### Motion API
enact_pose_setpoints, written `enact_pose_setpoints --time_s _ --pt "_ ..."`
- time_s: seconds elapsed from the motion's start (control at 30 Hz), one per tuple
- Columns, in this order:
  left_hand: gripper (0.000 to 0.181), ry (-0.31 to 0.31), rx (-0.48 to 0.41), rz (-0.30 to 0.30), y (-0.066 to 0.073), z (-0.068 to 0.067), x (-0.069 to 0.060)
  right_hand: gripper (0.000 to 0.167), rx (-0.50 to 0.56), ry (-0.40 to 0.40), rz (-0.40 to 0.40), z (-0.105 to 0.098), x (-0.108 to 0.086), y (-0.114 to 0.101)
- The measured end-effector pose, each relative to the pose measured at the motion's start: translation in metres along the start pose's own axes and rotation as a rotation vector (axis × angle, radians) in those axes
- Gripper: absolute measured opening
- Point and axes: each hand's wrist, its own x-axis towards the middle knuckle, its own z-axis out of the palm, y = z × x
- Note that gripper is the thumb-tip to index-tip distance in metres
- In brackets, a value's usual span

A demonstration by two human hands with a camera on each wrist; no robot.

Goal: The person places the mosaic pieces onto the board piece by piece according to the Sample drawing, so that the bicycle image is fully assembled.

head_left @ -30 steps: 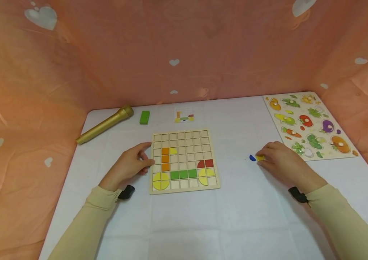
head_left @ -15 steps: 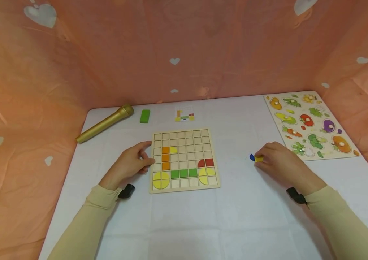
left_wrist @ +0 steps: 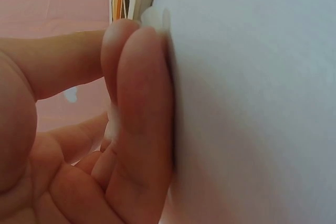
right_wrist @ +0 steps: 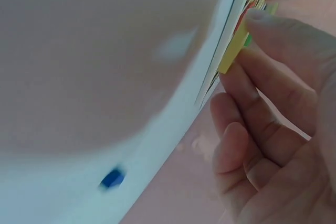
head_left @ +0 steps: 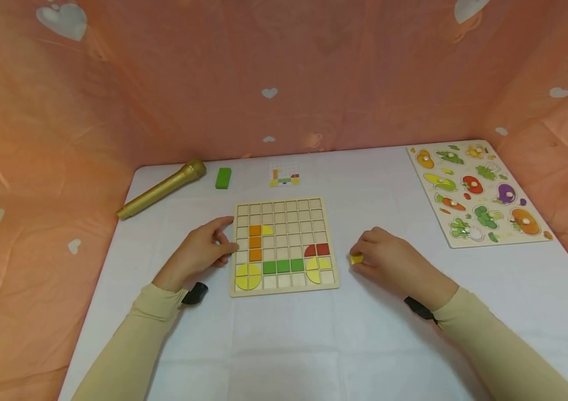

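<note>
In the head view a wooden grid board (head_left: 284,241) lies on the table, with orange, green, red and yellow pieces in some of its cells. My left hand (head_left: 198,252) is at the board's left side, thumb and index finger spread and touching its rim. To the right of the board, my right hand (head_left: 394,264) pinches a small yellow piece (right_wrist: 233,51) between thumb and fingers, a little apart from the board. A small blue piece (right_wrist: 112,178) shows blurred on the cloth in the right wrist view; the hand seems to cover it in the head view.
Behind the board lie a pattern card (head_left: 284,175) and a green block (head_left: 223,178). A gold microphone (head_left: 160,190) rests at the back left. At the right is a vegetable peg puzzle (head_left: 479,192). Pink cloth walls enclose the white table.
My right hand has moved left toward the board, carrying the yellow piece away from beside the blue one. The left hand has stayed at the board's edge.
</note>
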Motion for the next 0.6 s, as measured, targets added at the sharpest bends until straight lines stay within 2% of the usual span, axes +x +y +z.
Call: enact_pose_setpoints --time_s 0.3,0.6 --pt "0.077 0.000 -0.015 -0.012 0.002 0.000 -0.001 0.026 0.015 -0.039 -0.096 0.015 0.017 -0.026" --pt "0.077 0.002 0.006 -0.009 0.002 0.000 0.000 0.018 0.017 -0.024 -0.155 0.022 0.022 -0.039"
